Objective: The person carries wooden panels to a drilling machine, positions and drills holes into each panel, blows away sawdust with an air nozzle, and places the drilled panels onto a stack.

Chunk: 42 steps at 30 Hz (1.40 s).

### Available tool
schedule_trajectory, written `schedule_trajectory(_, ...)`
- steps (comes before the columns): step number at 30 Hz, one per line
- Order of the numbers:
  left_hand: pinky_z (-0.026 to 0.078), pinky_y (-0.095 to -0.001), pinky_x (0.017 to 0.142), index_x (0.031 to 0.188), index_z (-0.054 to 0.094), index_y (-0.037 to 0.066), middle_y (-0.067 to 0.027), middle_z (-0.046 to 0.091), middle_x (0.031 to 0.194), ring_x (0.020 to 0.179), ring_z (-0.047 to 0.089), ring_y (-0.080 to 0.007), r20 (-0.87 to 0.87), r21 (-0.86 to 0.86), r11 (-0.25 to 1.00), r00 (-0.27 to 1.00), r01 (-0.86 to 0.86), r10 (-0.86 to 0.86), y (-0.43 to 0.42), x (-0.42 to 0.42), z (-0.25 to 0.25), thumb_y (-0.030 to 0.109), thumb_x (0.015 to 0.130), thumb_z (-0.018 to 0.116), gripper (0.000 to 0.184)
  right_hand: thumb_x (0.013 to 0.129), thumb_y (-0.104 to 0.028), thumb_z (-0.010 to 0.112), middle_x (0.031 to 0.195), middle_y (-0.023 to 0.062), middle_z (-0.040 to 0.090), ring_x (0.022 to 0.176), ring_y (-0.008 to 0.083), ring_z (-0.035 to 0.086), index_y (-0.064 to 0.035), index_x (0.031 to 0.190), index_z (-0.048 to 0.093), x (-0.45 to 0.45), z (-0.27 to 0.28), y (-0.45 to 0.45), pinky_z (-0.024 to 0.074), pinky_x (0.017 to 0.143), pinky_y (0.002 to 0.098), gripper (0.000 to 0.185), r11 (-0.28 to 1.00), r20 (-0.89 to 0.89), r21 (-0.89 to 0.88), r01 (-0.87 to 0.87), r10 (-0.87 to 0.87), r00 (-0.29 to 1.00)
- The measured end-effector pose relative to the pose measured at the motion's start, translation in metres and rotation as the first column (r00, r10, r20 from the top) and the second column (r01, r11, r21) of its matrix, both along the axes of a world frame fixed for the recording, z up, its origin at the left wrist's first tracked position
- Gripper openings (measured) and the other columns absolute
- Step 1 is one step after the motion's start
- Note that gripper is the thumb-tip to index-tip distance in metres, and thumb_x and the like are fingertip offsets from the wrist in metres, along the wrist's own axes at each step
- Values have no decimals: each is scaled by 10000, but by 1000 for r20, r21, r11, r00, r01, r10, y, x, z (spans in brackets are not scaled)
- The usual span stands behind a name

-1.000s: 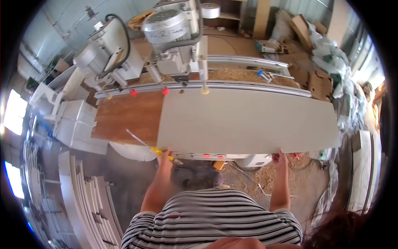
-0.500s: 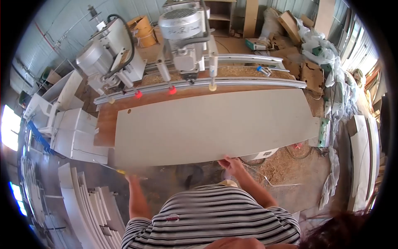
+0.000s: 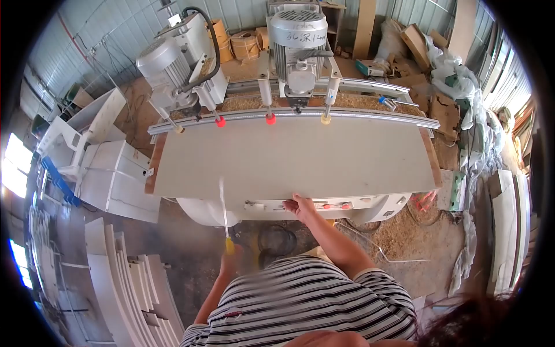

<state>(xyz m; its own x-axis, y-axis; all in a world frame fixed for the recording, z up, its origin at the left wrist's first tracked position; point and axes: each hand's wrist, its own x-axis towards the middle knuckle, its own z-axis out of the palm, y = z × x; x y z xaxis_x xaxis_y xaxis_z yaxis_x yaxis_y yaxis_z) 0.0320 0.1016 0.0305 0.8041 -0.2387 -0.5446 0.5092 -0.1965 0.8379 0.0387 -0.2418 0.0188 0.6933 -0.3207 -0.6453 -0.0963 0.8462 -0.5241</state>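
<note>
A long pale flat board (image 3: 300, 156) lies on the machine table under the clamp rods. My right hand (image 3: 300, 207) is at the board's front edge, its thumb over the edge and its fingers just below, in front of the control panel (image 3: 364, 202). My left hand (image 3: 229, 261) is closed around the yellow handle (image 3: 230, 245) of a tool with a long thin pale shaft (image 3: 224, 208). The shaft points up toward the board's front and is blurred, so its kind is unclear.
Two motor-driven drill heads (image 3: 298, 49) stand behind the metal rail (image 3: 370, 117), with red-tipped clamp rods (image 3: 270, 118). Several pale strips (image 3: 124, 283) are stacked at lower left. Sawdust (image 3: 381, 234) and a hose lie on the floor. Cardboard (image 3: 444, 115) and plastic wrap are at right.
The board has slid back, its rear edge now against the rail beneath the clamp rods. My left hand has swung rightward, bringing the tool upright. My right hand remains at the front edge.
</note>
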Motion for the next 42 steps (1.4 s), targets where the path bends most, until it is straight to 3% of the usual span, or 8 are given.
schedule_trajectory(3,380,-209,555,876,583,76,19,558,738,621,470,-72,53,-30,986,985,167,-165,-4,-3,15,204,843,600,133,900,-134,481,856,186,575,724,305,635,4,1030,427,4,-2,-3,574,576,385,197,999,-11,35,-21,21,1000)
schedule_trajectory(6,421,-246,638,810,582,12,-24,586,735,684,526,-108,217,335,826,816,453,-536,-13,-3,45,216,830,613,207,910,-178,475,844,187,589,736,332,632,-16,950,450,4,-3,-2,569,655,411,169,1000,-34,4,-5,5,999)
schedule_trajectory(16,464,-362,612,853,614,-31,-167,631,754,706,624,-264,-16,350,849,909,396,-417,-31,-1,71,443,787,606,479,887,-186,530,853,167,585,752,297,618,-18,949,489,-1,-10,-4,556,677,408,184,998,-19,60,1,0,1000)
schedule_trajectory(18,421,-307,510,716,578,-28,-63,558,575,545,545,-154,152,521,802,893,292,-424,-33,-7,79,347,813,615,389,875,-178,550,853,161,578,718,278,612,-20,972,485,1,-15,-6,558,672,400,196,999,12,50,-11,11,1000)
schedule_trajectory(21,436,-316,529,741,589,-39,-90,576,593,550,566,-179,222,558,783,860,275,-460,-38,-10,96,392,792,626,435,872,-190,558,851,156,579,727,275,613,-33,967,491,0,-6,-5,558,668,395,196,998,-17,62,-15,16,1000)
schedule_trajectory(35,408,-303,506,714,595,-4,-43,551,590,527,512,-128,133,513,838,948,183,-289,-62,-41,108,301,792,613,315,871,-321,553,840,155,586,795,291,615,-8,892,453,-25,-5,-36,541,725,403,329,983,-50,63,-175,178,983)
schedule_trajectory(39,408,-315,484,738,581,-10,-36,541,595,497,500,-136,122,488,872,985,44,-118,-59,-48,119,275,798,608,292,833,-320,612,876,150,574,819,274,600,-19,937,448,-62,2,-71,533,741,398,358,985,-21,103,-138,141,990)
schedule_trajectory(42,429,-311,488,792,577,12,-9,510,568,507,506,-130,-8,134,950,958,-282,286,-39,-47,101,246,807,593,235,820,-308,632,902,159,582,836,275,598,-18,922,467,-102,5,-106,529,753,395,349,993,-9,100,-69,71,997)
